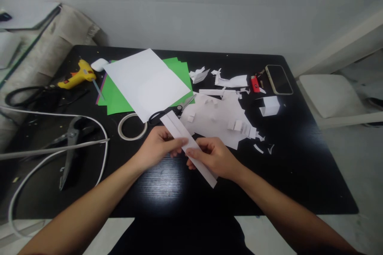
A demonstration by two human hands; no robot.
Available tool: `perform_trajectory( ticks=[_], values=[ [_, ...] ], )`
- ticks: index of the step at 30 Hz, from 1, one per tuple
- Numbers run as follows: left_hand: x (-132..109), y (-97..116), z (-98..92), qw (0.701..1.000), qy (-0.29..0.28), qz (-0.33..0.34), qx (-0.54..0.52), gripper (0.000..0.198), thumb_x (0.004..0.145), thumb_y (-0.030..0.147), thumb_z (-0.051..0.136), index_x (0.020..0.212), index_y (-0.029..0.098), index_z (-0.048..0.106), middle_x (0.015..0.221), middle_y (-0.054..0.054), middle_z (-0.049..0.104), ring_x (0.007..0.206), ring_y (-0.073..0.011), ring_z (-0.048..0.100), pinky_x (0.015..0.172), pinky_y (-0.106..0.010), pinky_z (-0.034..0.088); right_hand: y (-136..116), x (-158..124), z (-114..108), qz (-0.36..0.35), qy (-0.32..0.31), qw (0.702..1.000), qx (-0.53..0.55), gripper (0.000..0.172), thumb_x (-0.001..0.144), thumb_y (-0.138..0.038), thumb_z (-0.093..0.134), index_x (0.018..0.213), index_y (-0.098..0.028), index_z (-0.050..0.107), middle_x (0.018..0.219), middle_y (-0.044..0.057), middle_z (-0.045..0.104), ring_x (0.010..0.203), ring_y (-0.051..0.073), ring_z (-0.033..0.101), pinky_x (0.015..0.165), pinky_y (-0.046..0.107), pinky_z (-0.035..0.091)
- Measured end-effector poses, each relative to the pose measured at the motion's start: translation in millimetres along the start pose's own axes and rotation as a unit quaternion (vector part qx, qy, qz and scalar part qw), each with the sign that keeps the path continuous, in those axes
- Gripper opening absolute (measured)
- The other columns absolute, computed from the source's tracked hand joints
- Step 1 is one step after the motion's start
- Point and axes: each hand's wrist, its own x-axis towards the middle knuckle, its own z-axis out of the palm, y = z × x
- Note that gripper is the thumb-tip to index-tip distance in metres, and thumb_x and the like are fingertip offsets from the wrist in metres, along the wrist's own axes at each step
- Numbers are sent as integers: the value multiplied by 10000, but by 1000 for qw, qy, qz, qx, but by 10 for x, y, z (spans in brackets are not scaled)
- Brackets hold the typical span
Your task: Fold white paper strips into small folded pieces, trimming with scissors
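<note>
A long folded strip of white paper [176,126] is held slantwise above the black table, between both hands. My left hand [160,145] pinches it near the middle, thumb on top. Just to the right and lower, my right hand [214,155] grips the lower half, its thumb also on top and fingers curled beneath. Behind the strip's upper end lie black-handled scissors [179,108] with their blades apart. A cut white sheet with small paper pieces [221,113] lies beyond my right hand.
Green sheets [119,99] lie under a white sheet [149,83] at the back. Around them are a tape roll [120,127], yellow glue gun [79,75], large shears [72,143] and white cable [104,155]. A red lighter [255,84] and phone [279,79] lie back right.
</note>
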Motion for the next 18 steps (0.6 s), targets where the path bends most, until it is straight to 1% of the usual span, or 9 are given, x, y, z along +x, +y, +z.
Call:
perform_trajectory(
  ticks=[3, 5, 7, 10, 15, 18],
  values=[
    [38, 51, -113, 998, 52, 12, -14, 244, 823, 286, 795, 654, 134, 707, 514, -14, 651, 410, -94, 541, 403, -194, 428, -13, -5, 0, 8, 2, 1000, -4, 341, 851, -477, 813, 809, -151, 723, 723, 43, 766, 644, 157, 722, 652, 282, 565],
    [62, 87, -186, 996, 81, 32, -22, 226, 802, 250, 806, 643, 142, 687, 515, -2, 649, 398, -82, 521, 396, -186, 413, -24, -4, 1, 12, 0, 1000, -4, 344, 850, -478, 814, 817, -147, 726, 718, 43, 765, 638, 150, 719, 650, 273, 564],
    [78, 116, -240, 993, 104, 55, -25, 231, 808, 228, 795, 630, 151, 670, 488, 16, 625, 388, -71, 495, 398, -177, 389, -34, -2, 2, 15, -2, 1000, -2, 348, 847, -480, 816, 827, -143, 732, 721, 43, 766, 645, 152, 724, 660, 277, 574],
    [84, 135, -272, 989, 125, 75, -17, 253, 817, 220, 777, 609, 159, 648, 488, 18, 619, 396, -72, 489, 413, -186, 373, -41, -2, 0, 17, -2, 1000, 2, 340, 839, -472, 823, 821, -144, 733, 721, 42, 768, 651, 160, 729, 666, 288, 583],
    [76, 100, -267, 987, 128, 97, 3, 251, 847, 227, 754, 633, 164, 639, 494, 30, 594, 435, -75, 476, 478, -204, 365, -3, 9, -10, 14, -5, 1000, 13, 328, 834, -463, 828, 814, -151, 729, 713, 39, 765, 645, 161, 729, 658, 296, 587],
    [81, 67, -265, 992, 90, 89, 8, 164, 872, 254, 755, 755, 167, 681, 571, 30, 621, 503, -81, 504, 528, -201, 389, 43, 29, -2, 16, -3, 1000, 9, 329, 852, -470, 808, 832, -151, 727, 716, 38, 763, 650, 165, 732, 667, 305, 585]
  ],
)
